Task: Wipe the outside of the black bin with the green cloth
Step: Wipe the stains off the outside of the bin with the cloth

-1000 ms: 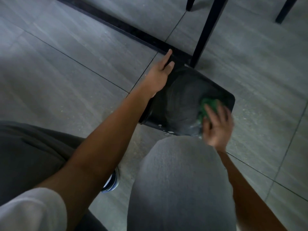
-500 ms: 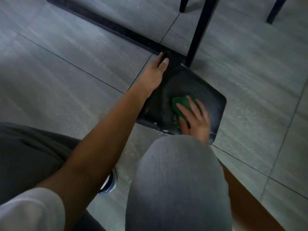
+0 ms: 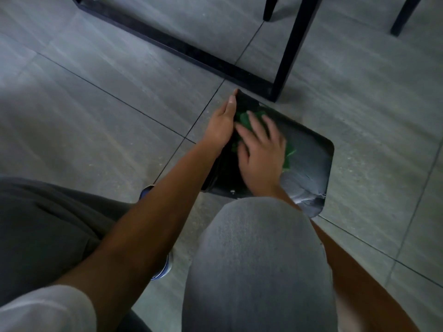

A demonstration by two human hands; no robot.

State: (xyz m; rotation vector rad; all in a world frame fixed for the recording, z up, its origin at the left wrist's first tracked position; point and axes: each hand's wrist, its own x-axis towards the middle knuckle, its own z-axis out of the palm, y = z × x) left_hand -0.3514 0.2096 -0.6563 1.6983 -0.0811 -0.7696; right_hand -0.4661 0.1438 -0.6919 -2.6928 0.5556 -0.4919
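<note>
The black bin (image 3: 309, 154) lies on its side on the grey tiled floor, its broad flat face turned up and streaked with wet smears. My left hand (image 3: 221, 124) rests flat along the bin's left edge, fingers stretched toward the far corner, holding it steady. My right hand (image 3: 260, 149) presses the green cloth (image 3: 288, 152) flat against the upper left part of that face. Most of the cloth is hidden under my palm; green shows at my fingertips and to the right of my hand.
A black metal frame (image 3: 172, 44) with an upright leg (image 3: 291, 51) stands on the floor just beyond the bin. Two more dark legs are at the top right. My grey-trousered knee (image 3: 259, 259) covers the bin's near edge, and a shoe (image 3: 165, 264) sits below my left forearm.
My right hand has swept the green cloth from the bin's right side across to the upper left, close to my left hand. The left hand has kept its hold on the edge.
</note>
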